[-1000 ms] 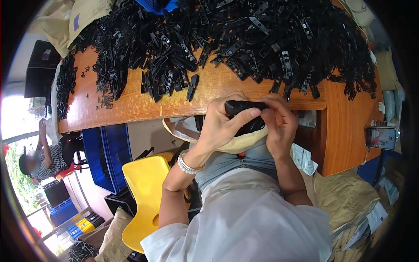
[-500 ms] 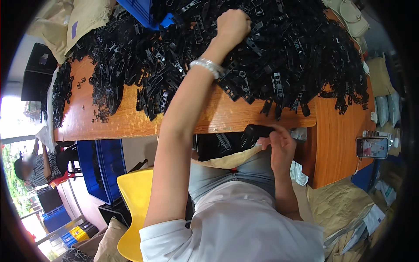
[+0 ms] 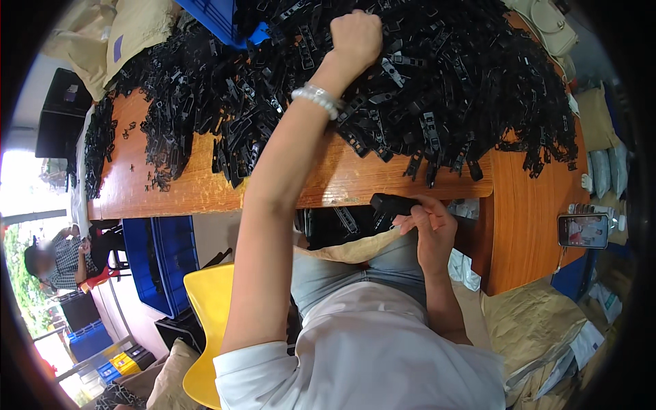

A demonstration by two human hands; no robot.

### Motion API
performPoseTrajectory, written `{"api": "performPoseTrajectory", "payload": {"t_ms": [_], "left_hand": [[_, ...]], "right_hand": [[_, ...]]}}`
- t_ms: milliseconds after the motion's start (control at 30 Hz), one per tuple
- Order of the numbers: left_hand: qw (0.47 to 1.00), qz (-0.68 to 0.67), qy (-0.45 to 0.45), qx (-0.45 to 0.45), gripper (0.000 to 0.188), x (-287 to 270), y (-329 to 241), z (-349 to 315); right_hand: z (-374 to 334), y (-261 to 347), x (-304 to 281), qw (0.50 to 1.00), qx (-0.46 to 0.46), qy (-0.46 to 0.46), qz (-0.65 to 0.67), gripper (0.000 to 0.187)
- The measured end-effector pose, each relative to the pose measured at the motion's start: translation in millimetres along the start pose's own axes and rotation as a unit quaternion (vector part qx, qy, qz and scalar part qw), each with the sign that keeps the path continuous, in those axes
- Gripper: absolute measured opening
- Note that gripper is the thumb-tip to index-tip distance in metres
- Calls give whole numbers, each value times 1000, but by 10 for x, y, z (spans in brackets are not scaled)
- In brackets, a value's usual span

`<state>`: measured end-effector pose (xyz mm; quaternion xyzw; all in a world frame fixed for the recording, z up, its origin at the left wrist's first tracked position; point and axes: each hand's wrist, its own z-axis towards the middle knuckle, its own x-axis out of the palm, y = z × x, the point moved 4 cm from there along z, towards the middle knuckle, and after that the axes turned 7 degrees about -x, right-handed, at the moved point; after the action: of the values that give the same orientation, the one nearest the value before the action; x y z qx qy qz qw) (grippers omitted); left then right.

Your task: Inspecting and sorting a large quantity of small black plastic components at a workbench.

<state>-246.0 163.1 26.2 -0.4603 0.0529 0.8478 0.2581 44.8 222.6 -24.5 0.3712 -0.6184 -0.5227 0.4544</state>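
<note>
A wide heap of black plastic parts [image 3: 437,75], long and narrow with slots, covers the far side of the wooden table [image 3: 287,188]. My left hand [image 3: 357,37] is over that heap, its back toward me and its fingers curled out of sight, so what it grips is hidden. Near the table's front edge, my right hand [image 3: 437,236] holds a dark black plastic part [image 3: 393,203] between thumb and fingers. Below it, more black parts [image 3: 335,224] lie in a dark container above my lap, beside a tan paper or cloth edge [image 3: 355,253].
A blue crate [image 3: 215,20] stands at the back of the heap. To the left are blue bins [image 3: 157,266], a yellow chair [image 3: 205,328] and a seated person [image 3: 65,263]. A phone [image 3: 583,231] sits at the right, above brown paper sacks [image 3: 533,328].
My left hand has shifted slightly left and farther over the heap. My right hand and its black part have moved a little left. The seated person's arm has moved.
</note>
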Motion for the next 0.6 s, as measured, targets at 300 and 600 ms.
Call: {"api": "performPoseTrajectory", "payload": {"t_ms": [300,600], "left_hand": [[718,-597,230,-275,12,-847,344,-1184],[695,-574,362,-237,28,-1207,28,-1930]], "right_hand": [[246,79,61,997,-64,19,39,25],[260,316,312,974,-187,120,-45,25]]}}
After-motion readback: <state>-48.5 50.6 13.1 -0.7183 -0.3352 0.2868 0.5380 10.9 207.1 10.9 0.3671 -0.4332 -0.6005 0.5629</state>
